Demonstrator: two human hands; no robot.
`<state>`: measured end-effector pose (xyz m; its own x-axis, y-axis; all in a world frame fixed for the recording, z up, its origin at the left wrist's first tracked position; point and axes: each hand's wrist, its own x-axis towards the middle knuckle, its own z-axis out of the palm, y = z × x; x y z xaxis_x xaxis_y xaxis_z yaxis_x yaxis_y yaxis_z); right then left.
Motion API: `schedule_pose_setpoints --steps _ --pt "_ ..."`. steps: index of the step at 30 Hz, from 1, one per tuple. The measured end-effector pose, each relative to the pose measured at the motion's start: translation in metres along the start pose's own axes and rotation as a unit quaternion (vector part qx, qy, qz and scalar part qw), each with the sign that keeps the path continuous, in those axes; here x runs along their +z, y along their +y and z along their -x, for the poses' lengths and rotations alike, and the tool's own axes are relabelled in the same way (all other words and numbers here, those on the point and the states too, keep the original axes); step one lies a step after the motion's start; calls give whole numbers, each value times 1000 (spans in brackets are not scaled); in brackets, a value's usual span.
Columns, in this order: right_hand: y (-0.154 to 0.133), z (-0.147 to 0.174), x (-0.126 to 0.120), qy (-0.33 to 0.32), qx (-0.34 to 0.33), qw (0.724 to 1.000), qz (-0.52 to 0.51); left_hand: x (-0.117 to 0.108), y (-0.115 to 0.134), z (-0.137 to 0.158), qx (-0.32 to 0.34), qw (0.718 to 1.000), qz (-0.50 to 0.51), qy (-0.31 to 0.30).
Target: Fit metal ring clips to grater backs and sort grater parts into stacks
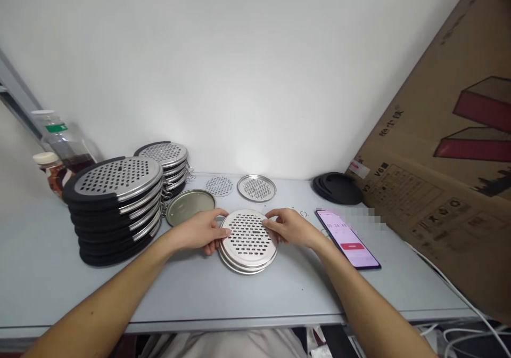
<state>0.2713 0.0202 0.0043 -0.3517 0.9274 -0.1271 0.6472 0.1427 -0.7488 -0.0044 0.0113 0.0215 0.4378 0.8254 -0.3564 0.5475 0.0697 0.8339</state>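
Observation:
Between my hands a small stack of round metal discs (pixel 235 266) stands on the table, topped by a perforated metal disc (pixel 248 234) with rows of slots. My left hand (pixel 203 233) grips the left rim of the top disc, thumb above and fingers curled at the side. On the opposite rim, my right hand (pixel 290 228) has its thumb on top and the other fingers bent against the edge. Just behind my left hand lies a plain greenish round lid (pixel 190 207). Farther back are a flat perforated sheet (pixel 219 186) and a rimmed perforated disc (pixel 256 188).
Tall stacks of black-edged perforated discs (pixel 115 209) (pixel 163 158) stand at left, beside two bottles (pixel 66 142) (pixel 50 169). At right are black round pieces (pixel 339 188), a lit phone (pixel 351 241) and a leaning cardboard box (pixel 435 187). White cables (pixel 451 283) hang by the table edge.

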Motion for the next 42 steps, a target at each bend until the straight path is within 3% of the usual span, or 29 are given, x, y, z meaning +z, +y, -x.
schedule_pose_setpoints --steps 18,21,24,26,28,35,42 --pt "-1 4 7 14 -55 993 99 -4 -11 1 -5 997 -81 -8" --pt "-4 10 3 13 -62 991 120 -3 -6 8 53 977 -197 66" --pt "-9 18 2 34 -97 984 147 2 -2 13 163 922 -318 152" --pt "-13 22 3 25 -125 980 150 8 -3 15 210 899 -361 132" --pt "-15 25 5 -10 -138 980 145 14 -4 14 220 894 -382 80" --pt "-8 25 10 -79 -135 977 144 23 -8 12 189 906 -378 -5" --pt "-6 24 13 -132 -138 970 149 33 -10 13 196 913 -358 -28"
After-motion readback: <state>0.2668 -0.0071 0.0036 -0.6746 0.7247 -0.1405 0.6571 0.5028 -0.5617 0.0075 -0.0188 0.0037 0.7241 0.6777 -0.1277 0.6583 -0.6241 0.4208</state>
